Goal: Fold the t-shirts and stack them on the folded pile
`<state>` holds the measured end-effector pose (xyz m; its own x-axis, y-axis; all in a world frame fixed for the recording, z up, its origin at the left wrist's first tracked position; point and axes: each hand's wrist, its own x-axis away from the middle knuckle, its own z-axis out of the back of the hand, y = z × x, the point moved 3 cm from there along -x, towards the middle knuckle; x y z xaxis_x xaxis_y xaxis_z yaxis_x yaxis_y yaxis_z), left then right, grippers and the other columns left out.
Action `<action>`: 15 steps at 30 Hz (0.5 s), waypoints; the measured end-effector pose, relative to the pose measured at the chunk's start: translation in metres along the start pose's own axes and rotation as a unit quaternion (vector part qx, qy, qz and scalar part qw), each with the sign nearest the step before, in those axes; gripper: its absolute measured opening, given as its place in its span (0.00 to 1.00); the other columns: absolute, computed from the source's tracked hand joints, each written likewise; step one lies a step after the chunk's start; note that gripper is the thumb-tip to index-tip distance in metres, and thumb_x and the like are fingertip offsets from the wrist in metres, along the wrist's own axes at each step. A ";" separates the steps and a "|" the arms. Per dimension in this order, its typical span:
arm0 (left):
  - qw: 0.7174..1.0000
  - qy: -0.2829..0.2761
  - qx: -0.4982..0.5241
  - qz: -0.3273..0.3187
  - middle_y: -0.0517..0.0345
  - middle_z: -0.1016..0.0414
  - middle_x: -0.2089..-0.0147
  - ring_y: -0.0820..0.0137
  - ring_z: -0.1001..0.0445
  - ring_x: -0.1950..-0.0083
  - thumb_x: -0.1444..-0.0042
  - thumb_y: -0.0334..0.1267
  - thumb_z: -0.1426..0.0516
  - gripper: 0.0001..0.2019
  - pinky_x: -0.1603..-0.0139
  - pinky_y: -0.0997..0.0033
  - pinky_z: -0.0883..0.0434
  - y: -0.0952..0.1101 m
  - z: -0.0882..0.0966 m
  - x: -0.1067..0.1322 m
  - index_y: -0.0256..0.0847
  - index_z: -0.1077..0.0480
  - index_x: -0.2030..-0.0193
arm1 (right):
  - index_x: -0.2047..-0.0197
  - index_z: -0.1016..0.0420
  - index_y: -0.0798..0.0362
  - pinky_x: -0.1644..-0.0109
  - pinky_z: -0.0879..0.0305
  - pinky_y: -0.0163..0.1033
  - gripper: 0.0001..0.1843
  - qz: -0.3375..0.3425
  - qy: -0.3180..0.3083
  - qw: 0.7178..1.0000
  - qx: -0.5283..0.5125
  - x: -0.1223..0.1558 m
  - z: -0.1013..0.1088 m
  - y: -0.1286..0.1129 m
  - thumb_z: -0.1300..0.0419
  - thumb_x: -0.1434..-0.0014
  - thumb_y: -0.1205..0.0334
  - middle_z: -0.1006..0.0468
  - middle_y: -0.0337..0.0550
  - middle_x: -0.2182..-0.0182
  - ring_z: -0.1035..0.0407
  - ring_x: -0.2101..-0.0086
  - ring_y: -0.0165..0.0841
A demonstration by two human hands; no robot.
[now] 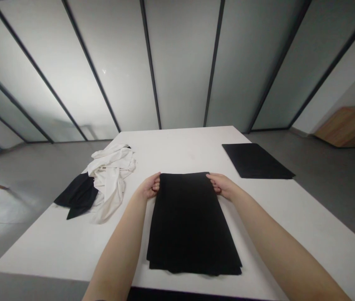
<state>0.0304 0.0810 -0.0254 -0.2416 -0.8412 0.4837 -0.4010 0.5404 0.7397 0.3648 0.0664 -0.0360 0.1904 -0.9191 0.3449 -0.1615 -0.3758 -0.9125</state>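
Observation:
A folded black cloth (pixel 192 223), roughly oblong with several uneven layers at its near edge, is in front of me over the white table. My left hand (pixel 152 185) is closed on its far left corner, thumb on top and fingers curled. At the far right corner, my right hand (pixel 220 184) pinches the cloth in the same way. The far edge is drawn straight between the two hands. Whether the whole cloth rests on the table or its far end is slightly raised, I cannot tell.
On the left of the table (pixel 177 152) lies a crumpled heap of white cloth (pixel 113 167) beside a dark cloth (pixel 81 194) that hangs near the edge. A flat black rectangular piece (pixel 255 161) lies at the right edge. Frosted panels (pixel 183 62) stand behind; a wooden object (pixel 349 125) is far right.

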 end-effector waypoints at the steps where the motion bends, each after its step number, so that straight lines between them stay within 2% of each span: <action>1: 0.999 0.018 -0.022 -0.016 0.75 0.53 0.79 0.84 0.57 0.85 0.30 0.39 0.40 0.21 0.86 0.85 0.56 -0.001 0.000 -0.002 0.44 0.46 0.71 | 0.69 0.37 0.49 0.82 0.62 0.30 0.18 0.019 0.016 0.999 0.020 0.000 -0.001 0.000 0.30 0.40 0.54 0.42 0.26 0.81 0.54 0.84 0.22; 4: 0.994 0.063 -0.070 -0.052 0.74 0.50 0.79 0.83 0.55 0.84 0.34 0.37 0.38 0.19 0.85 0.83 0.54 -0.003 0.002 -0.005 0.44 0.43 0.71 | 0.67 0.28 0.51 0.79 0.51 0.32 0.14 0.068 0.068 0.990 0.102 0.000 0.000 -0.001 0.32 0.42 0.50 0.32 0.32 0.80 0.42 0.81 0.27; 7: 0.990 0.081 -0.085 -0.079 0.73 0.46 0.79 0.82 0.51 0.83 0.39 0.38 0.35 0.17 0.83 0.81 0.53 -0.007 0.003 -0.006 0.42 0.39 0.72 | 0.65 0.22 0.51 0.67 0.34 0.37 0.14 0.139 0.127 0.961 0.203 -0.002 0.004 -0.006 0.36 0.40 0.48 0.21 0.40 0.73 0.27 0.69 0.37; 9: 0.976 0.109 -0.138 -0.127 0.71 0.43 0.80 0.80 0.47 0.82 0.41 0.40 0.35 0.15 0.81 0.79 0.51 -0.008 0.005 -0.006 0.41 0.35 0.73 | 0.66 0.20 0.50 0.59 0.30 0.40 0.14 0.178 0.169 0.938 0.245 -0.003 0.005 -0.008 0.37 0.41 0.48 0.18 0.42 0.70 0.24 0.62 0.41; 11: 0.939 0.146 -0.234 -0.204 0.67 0.37 0.79 0.77 0.38 0.78 0.42 0.43 0.36 0.14 0.77 0.77 0.46 -0.005 0.005 -0.005 0.40 0.31 0.74 | 0.65 0.20 0.50 0.54 0.28 0.42 0.14 0.196 0.185 0.932 0.242 -0.004 0.004 -0.009 0.37 0.40 0.48 0.17 0.43 0.69 0.23 0.58 0.44; 13: 0.895 0.169 -0.308 -0.274 0.62 0.29 0.76 0.71 0.29 0.70 0.43 0.47 0.37 0.15 0.72 0.75 0.39 -0.002 0.003 -0.003 0.39 0.28 0.74 | 0.64 0.20 0.49 0.51 0.27 0.44 0.16 0.207 0.166 0.944 0.196 -0.003 -0.001 -0.008 0.38 0.39 0.45 0.16 0.44 0.67 0.23 0.56 0.44; 14: 0.889 0.166 -0.312 -0.293 0.61 0.26 0.73 0.69 0.26 0.67 0.43 0.50 0.37 0.16 0.69 0.74 0.36 -0.003 0.002 -0.003 0.39 0.26 0.73 | 0.64 0.20 0.49 0.51 0.26 0.45 0.17 0.209 0.148 0.953 0.163 -0.001 -0.004 -0.008 0.38 0.38 0.43 0.16 0.45 0.66 0.23 0.55 0.45; 15: 0.894 0.154 -0.295 -0.300 0.59 0.24 0.71 0.67 0.24 0.65 0.44 0.52 0.36 0.18 0.67 0.74 0.33 -0.003 0.001 -0.003 0.39 0.25 0.72 | 0.64 0.21 0.49 0.51 0.25 0.45 0.19 0.206 0.127 0.962 0.129 0.000 -0.007 -0.007 0.37 0.38 0.41 0.15 0.46 0.65 0.22 0.56 0.44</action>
<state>0.0320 0.0818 -0.0298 0.1511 -0.9876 -0.0436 0.1805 -0.0158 0.9835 0.3589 0.0680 -0.0278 -0.0866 -0.9952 -0.0448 0.0789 0.0379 -0.9962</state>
